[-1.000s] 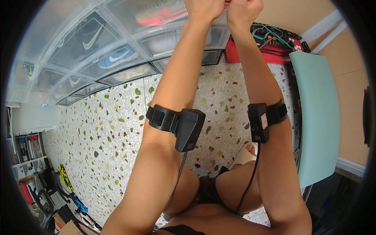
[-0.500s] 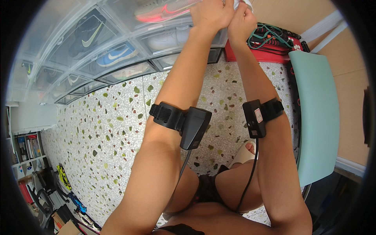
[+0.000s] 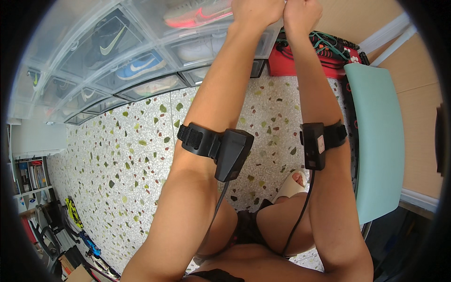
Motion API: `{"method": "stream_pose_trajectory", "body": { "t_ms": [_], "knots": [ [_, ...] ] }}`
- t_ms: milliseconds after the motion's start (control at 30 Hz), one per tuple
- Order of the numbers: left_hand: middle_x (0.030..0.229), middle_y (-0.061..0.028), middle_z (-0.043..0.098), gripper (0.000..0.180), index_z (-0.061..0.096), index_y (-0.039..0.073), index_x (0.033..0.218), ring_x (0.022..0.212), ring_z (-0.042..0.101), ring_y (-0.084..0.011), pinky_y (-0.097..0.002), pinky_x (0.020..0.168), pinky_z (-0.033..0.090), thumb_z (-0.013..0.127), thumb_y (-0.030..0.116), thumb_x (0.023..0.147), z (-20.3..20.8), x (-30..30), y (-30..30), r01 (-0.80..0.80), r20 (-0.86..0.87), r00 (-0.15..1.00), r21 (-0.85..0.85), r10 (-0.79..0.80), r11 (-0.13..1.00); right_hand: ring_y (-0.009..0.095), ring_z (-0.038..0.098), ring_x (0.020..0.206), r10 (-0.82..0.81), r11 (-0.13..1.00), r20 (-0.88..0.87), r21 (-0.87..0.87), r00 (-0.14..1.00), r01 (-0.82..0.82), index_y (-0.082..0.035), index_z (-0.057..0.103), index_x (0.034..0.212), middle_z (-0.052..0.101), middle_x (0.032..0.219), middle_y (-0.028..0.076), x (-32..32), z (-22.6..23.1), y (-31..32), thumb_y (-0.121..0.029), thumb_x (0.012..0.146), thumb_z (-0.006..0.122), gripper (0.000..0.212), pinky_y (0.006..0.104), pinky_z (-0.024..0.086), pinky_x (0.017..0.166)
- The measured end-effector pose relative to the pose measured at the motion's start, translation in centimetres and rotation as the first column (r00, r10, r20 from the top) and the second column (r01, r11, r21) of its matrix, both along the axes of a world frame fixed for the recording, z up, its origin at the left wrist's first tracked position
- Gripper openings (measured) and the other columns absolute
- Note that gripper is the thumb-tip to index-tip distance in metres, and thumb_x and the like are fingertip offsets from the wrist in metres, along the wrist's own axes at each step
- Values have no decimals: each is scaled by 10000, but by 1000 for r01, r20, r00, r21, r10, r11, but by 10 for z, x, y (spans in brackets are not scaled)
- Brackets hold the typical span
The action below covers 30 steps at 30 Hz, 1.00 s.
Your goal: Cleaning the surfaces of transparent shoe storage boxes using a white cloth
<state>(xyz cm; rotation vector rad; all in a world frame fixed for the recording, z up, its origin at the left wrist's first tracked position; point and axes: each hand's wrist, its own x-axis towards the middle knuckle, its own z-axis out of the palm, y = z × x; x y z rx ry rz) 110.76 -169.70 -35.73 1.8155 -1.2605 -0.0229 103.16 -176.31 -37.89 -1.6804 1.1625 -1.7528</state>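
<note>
Both forearms reach to the top edge, where the frame cuts off part of each hand. My left hand (image 3: 260, 11) is closed, in front of clear stacked shoe boxes (image 3: 162, 41). Close to its right, my right hand (image 3: 303, 15) has its fingers curled, above a red box (image 3: 287, 64). What either hand holds is out of sight. Nearest the left hand is a pale shoe with a pink-red sole (image 3: 199, 15) behind clear plastic. White shoes (image 3: 195, 49) sit in the compartment below it.
Green and black cords (image 3: 324, 44) lie on the red box. A mint-green seat (image 3: 378, 141) stands along my right side, beside a wooden panel (image 3: 420, 89). Speckled terrazzo floor (image 3: 136, 160) spreads below. Toy cars (image 3: 73, 212) and a bookshelf (image 3: 35, 181) are at the far left.
My right hand has shifted right and apart from the left, its forearm swinging outward. A white thing seen between the hands at the top edge is now out of view. My left arm barely moved.
</note>
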Motion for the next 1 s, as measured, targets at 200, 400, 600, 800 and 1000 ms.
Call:
{"method": "stream_pose_trajectory", "body": {
  "t_ms": [200,400,600,800,1000],
  "knots": [
    [844,-337,650,596,714,-41,833,857,640,-509,-564,826,494,424,458,984,-10,17,4,-73,93,992,-157,89,985,280,609,603,55,995,29,-90,998,-52,81,607,731,552,590,234,22,4,3,-421,962,478,568,461,444,617],
    [758,-305,656,690,734,-30,800,797,657,-489,-543,776,505,381,530,995,5,6,-12,20,-25,999,-232,-27,972,270,599,579,135,987,103,-107,985,-124,86,608,732,540,565,223,7,15,-18,-433,965,484,582,456,443,602],
    [742,-270,671,737,742,-15,789,792,669,-461,-524,762,509,334,561,1000,-3,6,-10,35,-178,982,-145,-61,989,260,589,555,242,968,211,8,947,-250,91,609,733,529,540,212,8,1,-17,-444,967,490,596,451,441,587],
    [734,-270,669,711,728,-25,741,765,679,-440,-522,745,514,326,496,1011,-39,21,-25,-55,89,994,-139,67,989,247,569,524,199,972,187,87,962,-218,96,614,733,516,511,192,12,-30,-15,-461,970,496,616,443,437,566],
    [759,-286,669,668,728,-32,770,755,677,-452,-525,751,523,340,459,1003,-45,-4,-12,-67,183,981,1,66,998,232,539,487,56,988,84,136,995,-67,101,621,733,503,477,163,2,-88,-24,-483,975,501,643,433,430,540]
  ]
}}
